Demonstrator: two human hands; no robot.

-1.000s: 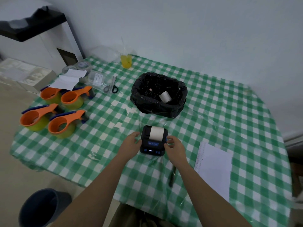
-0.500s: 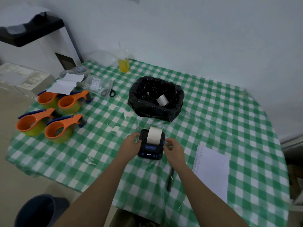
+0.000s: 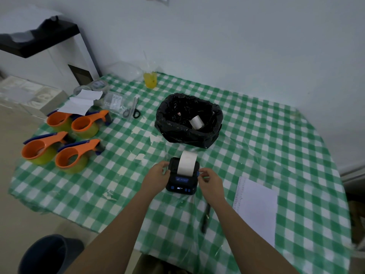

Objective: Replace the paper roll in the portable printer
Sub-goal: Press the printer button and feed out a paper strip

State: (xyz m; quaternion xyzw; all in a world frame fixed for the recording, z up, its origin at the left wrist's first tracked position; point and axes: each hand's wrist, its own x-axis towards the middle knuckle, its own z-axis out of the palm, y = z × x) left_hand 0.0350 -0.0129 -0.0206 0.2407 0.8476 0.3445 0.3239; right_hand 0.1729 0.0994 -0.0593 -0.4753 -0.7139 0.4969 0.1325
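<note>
Checkered bench (image 3: 256, 135), near edge: left hand (image 3: 157, 176) and right hand (image 3: 210, 179) clamp fingers on the printer (image 3: 181, 179) sides, steadying it; paper (image 3: 186, 162) curls out.

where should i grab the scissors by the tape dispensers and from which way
Take the scissors by the finger loops, which lie at the end nearer you, with the blades pointing away toward the wall. Come from above on the near side. They lie flat on the tablecloth, so the loops likely give the only raised grip; a clear packet sits close on their left.
</note>
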